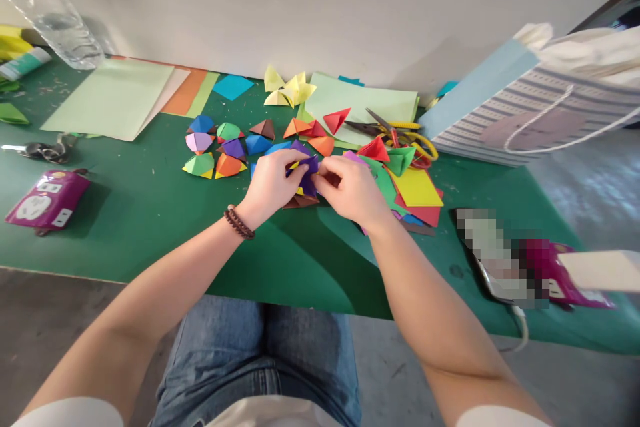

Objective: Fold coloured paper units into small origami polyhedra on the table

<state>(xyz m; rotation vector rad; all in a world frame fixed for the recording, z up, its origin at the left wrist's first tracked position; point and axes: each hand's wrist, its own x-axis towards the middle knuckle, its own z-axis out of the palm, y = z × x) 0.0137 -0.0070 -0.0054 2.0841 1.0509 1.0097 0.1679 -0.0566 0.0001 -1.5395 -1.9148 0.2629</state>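
Note:
Between my two hands is a folded purple and yellow paper piece. My left hand pinches its left side between thumb and fingers. At its right edge, the thumb and fingers of my right hand are closed on it too. Left of my hands sit several two-coloured folded pieces, among them an orange one and a green one. Red and orange folded pieces lie just beyond my hands. A brown folded piece shows beneath them.
Scissors lie behind a yellow sheet on the green table. A striped bag and a phone are at the right. Pale sheets, a plastic bottle and a purple packet are at the left.

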